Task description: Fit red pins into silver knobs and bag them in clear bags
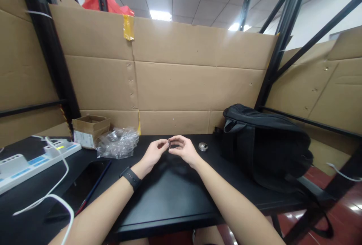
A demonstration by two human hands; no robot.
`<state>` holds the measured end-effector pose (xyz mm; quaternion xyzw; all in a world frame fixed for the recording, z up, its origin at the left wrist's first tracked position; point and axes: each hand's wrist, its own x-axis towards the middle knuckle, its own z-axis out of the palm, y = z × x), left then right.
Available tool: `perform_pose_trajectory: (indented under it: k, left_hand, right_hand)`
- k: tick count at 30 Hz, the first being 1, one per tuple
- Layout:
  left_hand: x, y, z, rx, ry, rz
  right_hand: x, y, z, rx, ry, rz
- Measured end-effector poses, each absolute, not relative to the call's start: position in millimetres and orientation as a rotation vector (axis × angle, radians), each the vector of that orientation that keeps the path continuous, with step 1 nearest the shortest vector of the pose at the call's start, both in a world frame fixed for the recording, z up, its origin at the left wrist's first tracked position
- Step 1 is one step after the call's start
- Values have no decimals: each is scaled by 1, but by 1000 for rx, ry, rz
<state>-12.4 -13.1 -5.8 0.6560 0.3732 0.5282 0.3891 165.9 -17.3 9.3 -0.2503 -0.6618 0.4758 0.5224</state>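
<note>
The left hand (154,152) and right hand (185,150) each clamp a fingertip grip on a small dark piece (169,144) above the worktop (169,199), apparently from opposite sides to steady it, while a round metal piece (203,147) lies near the right hand.

Left fingers (162,142) and right fingers (177,138) pinch close together

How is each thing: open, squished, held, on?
Small dark object: held by left hand and right hand
Black wristwatch: worn
Brown cardboard box: open
Clear plastic wrapping: crumpled
Flat black device: screen dark
White power strip: power state unclear
Black fabric backpack: zips unclear
Round silver metal piece: unheld
White cable: curved
White ceiling light: lit
</note>
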Motion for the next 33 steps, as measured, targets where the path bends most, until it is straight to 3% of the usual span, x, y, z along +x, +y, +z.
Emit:
perform_pose_trajectory:
  k: [8,17,22,33]
  left_hand:
    - [-14,-7,-14,1741,1032,1367]
    - [-15,-26,5,2226,1296,1452]
    - [-13,-25,4,2144,1281,1494]
    - [-13,-11,-8,1733,1080,1393]
  right_hand:
    - [166,-20,11,-636,-1548,1135]
    - [165,-17,7,-695,-1512,1131]
    - [169,-15,9,-688,-1566,1092]
    - [174,-18,16,-794,-1897,458]
